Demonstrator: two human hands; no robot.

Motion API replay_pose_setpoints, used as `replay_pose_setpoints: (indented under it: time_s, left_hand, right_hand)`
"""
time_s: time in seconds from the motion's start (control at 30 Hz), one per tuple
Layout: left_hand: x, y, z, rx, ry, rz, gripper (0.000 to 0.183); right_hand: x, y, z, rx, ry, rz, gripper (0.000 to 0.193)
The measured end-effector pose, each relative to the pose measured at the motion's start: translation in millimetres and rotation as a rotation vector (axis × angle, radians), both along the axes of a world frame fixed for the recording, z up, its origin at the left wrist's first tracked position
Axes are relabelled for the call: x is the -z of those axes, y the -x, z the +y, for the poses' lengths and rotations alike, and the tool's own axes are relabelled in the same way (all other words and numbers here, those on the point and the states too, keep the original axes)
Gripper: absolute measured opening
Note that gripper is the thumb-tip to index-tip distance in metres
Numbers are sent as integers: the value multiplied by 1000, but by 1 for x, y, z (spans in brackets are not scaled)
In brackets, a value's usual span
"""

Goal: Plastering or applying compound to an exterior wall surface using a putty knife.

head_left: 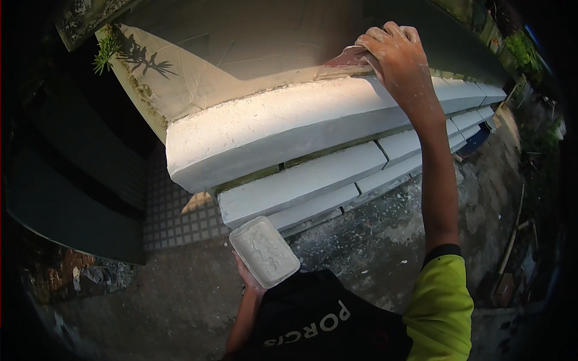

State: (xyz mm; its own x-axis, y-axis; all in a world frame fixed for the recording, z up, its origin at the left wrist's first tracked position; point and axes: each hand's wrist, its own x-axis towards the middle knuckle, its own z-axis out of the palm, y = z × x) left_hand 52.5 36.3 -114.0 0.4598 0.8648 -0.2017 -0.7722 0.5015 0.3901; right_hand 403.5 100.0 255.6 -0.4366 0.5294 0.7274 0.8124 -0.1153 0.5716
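My right hand, smeared with white, is raised at the upper right. It is closed around a reddish flat scraper, whose edge lies against the grey-brown wall just above the white ledge. The hand hides the scraper's grip. Low in the middle, in front of my body, my left hand holds up a white rectangular tub of pale paste. Most of the left hand's fingers are hidden beneath the tub.
Below the ledge, lower white bands project in steps. A small green plant grows at the wall's left corner. Checkered tiles and stained concrete form the ground. A long stick lies at the right.
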Motion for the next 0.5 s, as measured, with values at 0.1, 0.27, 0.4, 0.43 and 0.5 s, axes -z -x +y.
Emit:
replay_pose_setpoints:
  time_s: [0.1, 0.27, 0.4, 0.43, 0.5]
  left_hand:
    - [-3, -1, -2, -12, 6, 11, 77]
    - [-1, -1, -2, -14, -6, -11, 75]
    - [-2, -2, -2, -16, -25, -30, 74]
    - [-2, -1, -2, -17, -25, -31, 74]
    - [0, -1, -2, -8, -26, -57, 74]
  right_hand:
    - [-5, -3, -8, -16, -5, 49, 27]
    - [4, -3, -2, -18, 48, 38, 27]
    - [-3, -4, -4, -11, -17, 27, 26]
    - [-7, -5, -6, -12, -31, 43, 25]
    - [-9, -8, -14, -8, 3, 29, 24]
